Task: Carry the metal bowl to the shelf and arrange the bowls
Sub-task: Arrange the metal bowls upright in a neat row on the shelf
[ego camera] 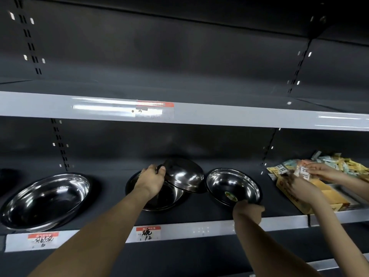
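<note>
On the dark lower shelf (199, 226), my left hand (150, 180) grips the rim of a metal bowl (184, 176) turned upside down and tilted over another metal bowl (159, 198) lying beneath it. My right hand (248, 211) holds the near rim of a third shiny bowl (232, 185) with a round sticker inside, tipped toward me just right of the pair. A large oval steel basin (45, 198) rests at the left of the same shelf.
Another person's hands (317, 174) handle small packets over a cardboard box (327, 196) of packets at the shelf's right end. The upper shelf (219, 114) carries a price label. Handwritten price tags (148, 233) sit on the lower shelf's front edge.
</note>
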The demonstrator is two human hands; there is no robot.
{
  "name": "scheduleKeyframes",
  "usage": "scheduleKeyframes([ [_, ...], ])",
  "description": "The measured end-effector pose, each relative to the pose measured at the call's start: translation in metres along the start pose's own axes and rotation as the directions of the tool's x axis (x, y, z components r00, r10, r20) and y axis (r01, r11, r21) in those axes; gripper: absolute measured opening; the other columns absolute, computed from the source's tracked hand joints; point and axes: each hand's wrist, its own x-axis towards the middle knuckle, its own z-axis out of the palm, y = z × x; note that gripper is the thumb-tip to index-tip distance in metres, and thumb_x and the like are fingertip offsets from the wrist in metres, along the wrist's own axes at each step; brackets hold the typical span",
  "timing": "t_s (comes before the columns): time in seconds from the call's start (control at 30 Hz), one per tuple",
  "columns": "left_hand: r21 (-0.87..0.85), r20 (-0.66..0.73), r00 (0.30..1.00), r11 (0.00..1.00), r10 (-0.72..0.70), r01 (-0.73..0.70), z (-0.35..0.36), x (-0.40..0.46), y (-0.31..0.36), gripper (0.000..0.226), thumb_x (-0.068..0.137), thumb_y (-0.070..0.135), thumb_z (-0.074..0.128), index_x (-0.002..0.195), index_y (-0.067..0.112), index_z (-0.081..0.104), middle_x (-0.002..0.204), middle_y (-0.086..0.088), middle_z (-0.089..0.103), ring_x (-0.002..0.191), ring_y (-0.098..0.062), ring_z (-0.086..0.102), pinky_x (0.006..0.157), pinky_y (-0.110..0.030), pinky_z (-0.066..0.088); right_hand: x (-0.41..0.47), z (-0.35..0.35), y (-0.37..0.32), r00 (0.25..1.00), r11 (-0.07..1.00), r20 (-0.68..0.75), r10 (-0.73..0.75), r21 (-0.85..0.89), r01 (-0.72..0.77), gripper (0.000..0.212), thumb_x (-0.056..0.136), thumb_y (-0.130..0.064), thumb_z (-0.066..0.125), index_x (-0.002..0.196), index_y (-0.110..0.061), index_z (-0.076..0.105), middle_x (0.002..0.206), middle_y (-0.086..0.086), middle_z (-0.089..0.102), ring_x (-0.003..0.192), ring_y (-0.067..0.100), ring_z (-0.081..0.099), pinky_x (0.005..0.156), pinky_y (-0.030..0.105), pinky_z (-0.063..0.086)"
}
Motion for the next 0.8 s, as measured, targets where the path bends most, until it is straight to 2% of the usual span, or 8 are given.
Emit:
scheduleKeyframes([
  [0.17, -0.002, -0.006, 1.0, 1.0, -0.004, 0.004, -0.002, 0.005, -0.003, 0.048, 0.102, 0.045, 0.037, 0.132, 0.012, 0.053, 0.134, -0.013, 0.054, 0.124, -0.03, 0.052, 0.109, -0.043, 0.039, 0.002, -0.03, -0.026, 0.986, 0.981, -0.093, -0.139, -0.151, 0.124, 0.063, 0.093, -0.023, 0.057, 0.142, 0.008, 0.033, 0.147, 0.03, 0.033, 0.129, 0.047, 0.04, 0.104, 0.053, 0.04],
  [0.23, 0.0, -0.011, 1.0, 1.0, -0.003, 0.003, -0.004, 0.007, -0.004, 0.05, 0.102, 0.046, 0.036, 0.135, 0.012, 0.05, 0.138, -0.013, 0.051, 0.126, -0.03, 0.051, 0.108, -0.04, 0.039, 0.007, -0.041, -0.046, 0.97, 0.942, 0.052, -0.238, -0.229, 0.244, 0.066, 0.091, -0.03, 0.054, 0.143, 0.007, 0.037, 0.149, 0.03, 0.036, 0.134, 0.044, 0.039, 0.11, 0.051, 0.038],
  [0.4, -0.004, -0.007, 1.0, 1.0, 0.01, -0.01, -0.006, 0.013, -0.006, 0.056, 0.101, 0.047, 0.038, 0.148, 0.016, 0.04, 0.149, -0.01, 0.037, 0.134, -0.031, 0.045, 0.112, -0.039, 0.034, -0.051, 0.023, -0.044, 0.896, 0.9, 0.165, -0.411, -0.085, 0.428, 0.036, 0.095, -0.013, 0.053, 0.127, 0.001, 0.056, 0.129, 0.023, 0.061, 0.12, 0.041, 0.057, 0.097, 0.04, 0.046],
  [0.53, 0.025, -0.013, 1.0, 0.999, 0.023, -0.023, -0.008, 0.019, -0.006, 0.058, 0.1, 0.047, 0.04, 0.151, 0.019, 0.036, 0.152, -0.007, 0.034, 0.139, -0.032, 0.039, 0.116, -0.041, 0.032, -0.055, 0.052, -0.055, 0.824, 0.89, 0.389, -0.413, -0.02, 0.456, 0.027, 0.092, -0.018, 0.06, 0.116, -0.007, 0.064, 0.101, 0.01, 0.072, 0.102, 0.036, 0.068, 0.092, 0.042, 0.054],
  [0.6, 0.032, -0.016, 0.999, 0.999, 0.029, -0.028, -0.009, 0.023, -0.005, 0.058, 0.1, 0.047, 0.041, 0.151, 0.021, 0.036, 0.152, -0.006, 0.034, 0.139, -0.031, 0.038, 0.116, -0.043, 0.033, -0.059, 0.068, -0.054, 0.762, 0.873, 0.508, -0.401, -0.039, 0.486, 0.028, 0.092, -0.022, 0.061, 0.117, -0.009, 0.062, 0.103, 0.012, 0.074, 0.099, 0.037, 0.071, 0.089, 0.047, 0.057],
  [0.67, 0.04, -0.017, 0.999, 0.999, 0.036, -0.035, -0.008, 0.028, -0.005, 0.058, 0.1, 0.047, 0.042, 0.151, 0.021, 0.036, 0.152, -0.005, 0.034, 0.139, -0.03, 0.038, 0.115, -0.042, 0.034, -0.055, 0.081, -0.057, 0.738, 0.871, 0.56, -0.377, -0.058, 0.489, 0.028, 0.093, -0.027, 0.061, 0.117, -0.013, 0.062, 0.105, 0.015, 0.074, 0.091, 0.036, 0.073, 0.069, 0.04, 0.061],
  [0.73, 0.051, -0.013, 0.999, 0.998, 0.045, -0.045, -0.007, 0.033, -0.005, 0.059, 0.099, 0.047, 0.045, 0.151, 0.021, 0.036, 0.154, -0.005, 0.035, 0.14, -0.03, 0.038, 0.116, -0.042, 0.034, -0.046, 0.088, -0.063, 0.738, 0.875, 0.575, -0.354, -0.076, 0.479, 0.027, 0.093, -0.033, 0.061, 0.115, -0.017, 0.061, 0.102, 0.014, 0.075, 0.071, 0.028, 0.073, 0.047, 0.025, 0.052],
  [0.8, 0.059, -0.004, 0.999, 0.997, 0.051, -0.051, -0.003, 0.038, -0.004, 0.06, 0.098, 0.046, 0.047, 0.151, 0.021, 0.037, 0.155, -0.003, 0.035, 0.141, -0.029, 0.037, 0.117, -0.041, 0.032, -0.037, 0.093, -0.07, 0.726, 0.846, 0.591, -0.352, -0.131, 0.517, 0.031, 0.092, -0.041, 0.061, 0.113, -0.018, 0.061, 0.1, 0.011, 0.075, 0.062, 0.023, 0.07, 0.047, 0.024, 0.052],
])
